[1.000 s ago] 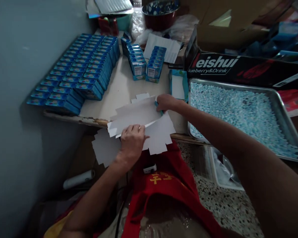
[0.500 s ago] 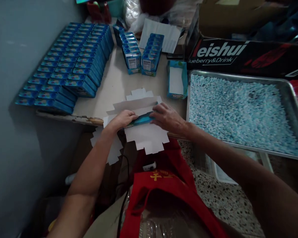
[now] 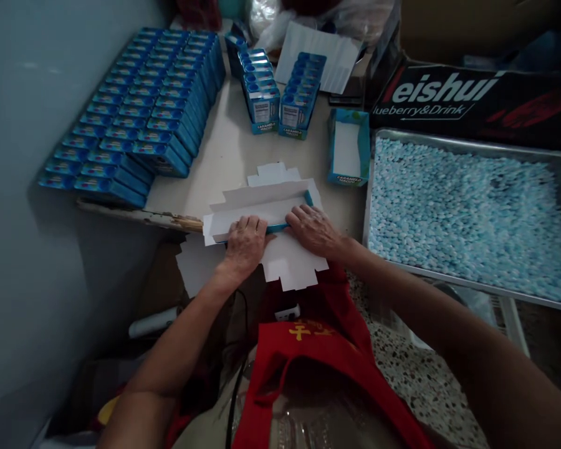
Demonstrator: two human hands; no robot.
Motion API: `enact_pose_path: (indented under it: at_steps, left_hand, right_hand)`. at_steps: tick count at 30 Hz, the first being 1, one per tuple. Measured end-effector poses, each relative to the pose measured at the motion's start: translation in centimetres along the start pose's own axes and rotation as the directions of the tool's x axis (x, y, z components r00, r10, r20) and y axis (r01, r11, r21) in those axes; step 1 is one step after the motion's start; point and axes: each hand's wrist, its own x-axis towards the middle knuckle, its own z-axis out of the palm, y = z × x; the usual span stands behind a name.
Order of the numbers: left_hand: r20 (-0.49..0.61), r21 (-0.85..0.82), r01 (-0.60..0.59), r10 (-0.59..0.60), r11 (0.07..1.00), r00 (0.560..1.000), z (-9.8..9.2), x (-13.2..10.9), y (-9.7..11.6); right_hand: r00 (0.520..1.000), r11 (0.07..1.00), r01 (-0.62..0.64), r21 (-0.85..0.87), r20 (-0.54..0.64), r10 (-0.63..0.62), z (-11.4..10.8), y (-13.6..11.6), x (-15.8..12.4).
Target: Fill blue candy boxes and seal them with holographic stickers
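Observation:
My left hand (image 3: 245, 243) and my right hand (image 3: 314, 229) both press on a flat carton blank (image 3: 262, 212), white inside with a blue printed outer face showing along its near fold. It lies on a stack of flat white blanks (image 3: 292, 265) at the table's near edge. The fingers of both hands are curled down onto the folded panel. An open blue carton (image 3: 349, 149) stands just beyond my right hand.
Rows of filled blue boxes (image 3: 140, 112) cover the table's left side, with two short rows (image 3: 280, 93) at the back. A metal tray (image 3: 470, 146) full of pale blue candies sits on the right. A black drink carton (image 3: 472, 100) stands behind it. A grey wall runs along the left.
My left hand came up from the stack onto the top blank, my right hand drew in beside it, and together they folded its near panel up, showing the blue face.

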Motion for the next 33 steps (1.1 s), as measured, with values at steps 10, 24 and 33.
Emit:
enact_pose_path:
  at_steps: [10, 24, 33]
  left_hand:
    - [-0.020, -0.036, -0.095, 0.095, 0.995, 0.995, -0.2, 0.3, -1.7]
    - [0.187, -0.179, -0.561, 0.588, 0.808, 0.787, -5.9, 5.3, -4.4]
    - [-0.014, -0.001, -0.471, 0.471, 0.882, 0.882, -10.5, 7.5, -2.0]
  right_hand:
    - [0.972, 0.999, -0.027, 0.027, 0.234, 0.020, -1.3, 0.0, 1.4]
    - [0.980, 0.964, 0.171, 0.205, -0.137, -0.144, -9.9, 3.9, -2.7]
    - [0.987, 0.986, 0.159, 0.039, -0.041, -0.158, -5.7, 2.2, -1.0]
